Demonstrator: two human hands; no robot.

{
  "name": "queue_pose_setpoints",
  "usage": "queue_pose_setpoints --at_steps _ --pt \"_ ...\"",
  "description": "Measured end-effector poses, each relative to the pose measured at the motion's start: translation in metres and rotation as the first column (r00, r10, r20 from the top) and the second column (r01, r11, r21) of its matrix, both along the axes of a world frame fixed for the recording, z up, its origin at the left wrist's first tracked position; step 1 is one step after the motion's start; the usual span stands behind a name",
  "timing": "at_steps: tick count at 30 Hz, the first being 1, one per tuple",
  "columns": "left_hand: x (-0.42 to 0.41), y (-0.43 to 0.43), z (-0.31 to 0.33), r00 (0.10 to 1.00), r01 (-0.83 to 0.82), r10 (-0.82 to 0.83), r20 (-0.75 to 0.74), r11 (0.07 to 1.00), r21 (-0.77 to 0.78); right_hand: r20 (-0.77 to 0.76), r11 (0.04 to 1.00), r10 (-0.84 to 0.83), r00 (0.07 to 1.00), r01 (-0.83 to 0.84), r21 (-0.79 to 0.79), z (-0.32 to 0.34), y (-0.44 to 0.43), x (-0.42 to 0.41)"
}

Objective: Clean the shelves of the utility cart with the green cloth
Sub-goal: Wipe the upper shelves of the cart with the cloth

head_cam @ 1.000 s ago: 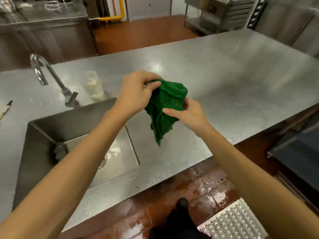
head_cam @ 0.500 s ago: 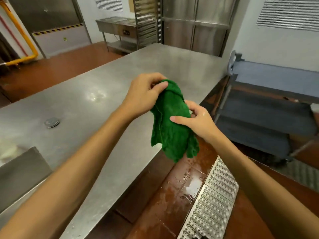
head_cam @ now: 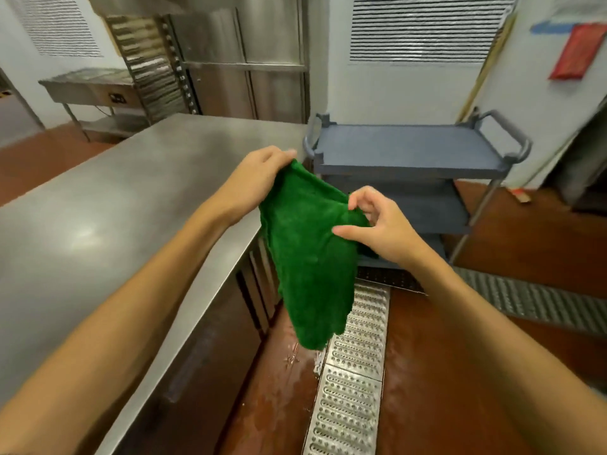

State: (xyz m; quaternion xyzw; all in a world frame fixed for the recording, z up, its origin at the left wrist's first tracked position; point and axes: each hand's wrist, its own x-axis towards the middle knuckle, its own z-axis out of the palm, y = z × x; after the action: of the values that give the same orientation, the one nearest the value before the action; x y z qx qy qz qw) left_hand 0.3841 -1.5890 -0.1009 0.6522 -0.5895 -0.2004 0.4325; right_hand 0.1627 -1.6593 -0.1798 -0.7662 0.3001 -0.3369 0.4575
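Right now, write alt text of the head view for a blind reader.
The left hand and right hand hold a green cloth spread in the air, its lower end hanging. Ahead stands a grey utility cart, beside a steel counter.

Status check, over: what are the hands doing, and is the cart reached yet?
Left hand and right hand both pinch the green cloth, held up. Utility cart ahead, untouched. Path looks open.

Green cloth (head_cam: 308,257) hanging, pinched at top, grey 3-shelf utility cart (head_cam: 410,149) behind
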Motion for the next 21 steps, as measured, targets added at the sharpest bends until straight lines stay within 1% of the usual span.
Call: queue_pose_setpoints --at_steps 2,4,7,10,14,16,21 --pt "-0.018 -0.019 0.000 0.996 0.094 -0.094 0.006 0.994 0.056 -0.073 0.992 -0.102 0.992 0.096 -0.081 -0.001 -0.021 -0.024" --pt "-0.034 -0.039 -0.004 0.979 0.192 -0.197 0.060 0.979 0.072 -0.161 0.973 -0.175 0.971 0.146 -0.180 0.000 -0.036 -0.043" --pt "-0.052 -0.072 -0.012 0.944 0.289 -0.285 0.169 0.957 0.002 -0.236 0.959 -0.226 0.945 0.173 -0.227 -0.003 -0.059 -0.069" --pt "-0.060 -0.102 -0.019 0.918 0.325 -0.298 0.262 0.944 -0.065 -0.314 0.935 -0.299 0.901 0.212 -0.283 -0.006 -0.084 -0.094" --pt "-0.063 -0.144 -0.030 0.897 0.376 -0.351 0.269 0.925 -0.047 -0.386 0.911 -0.367 0.846 0.245 -0.331 -0.006 -0.115 -0.120" --pt "-0.063 -0.170 -0.035 0.885 0.420 -0.401 0.235 0.907 -0.031 -0.447 0.903 -0.401 0.800 0.262 -0.341 -0.008 -0.135 -0.128" --pt "-0.061 -0.229 -0.045 0.867 0.471 -0.460 0.191 0.882 -0.016 -0.504 0.906 -0.414 0.758 0.291 -0.306 -0.003 -0.176 -0.139"
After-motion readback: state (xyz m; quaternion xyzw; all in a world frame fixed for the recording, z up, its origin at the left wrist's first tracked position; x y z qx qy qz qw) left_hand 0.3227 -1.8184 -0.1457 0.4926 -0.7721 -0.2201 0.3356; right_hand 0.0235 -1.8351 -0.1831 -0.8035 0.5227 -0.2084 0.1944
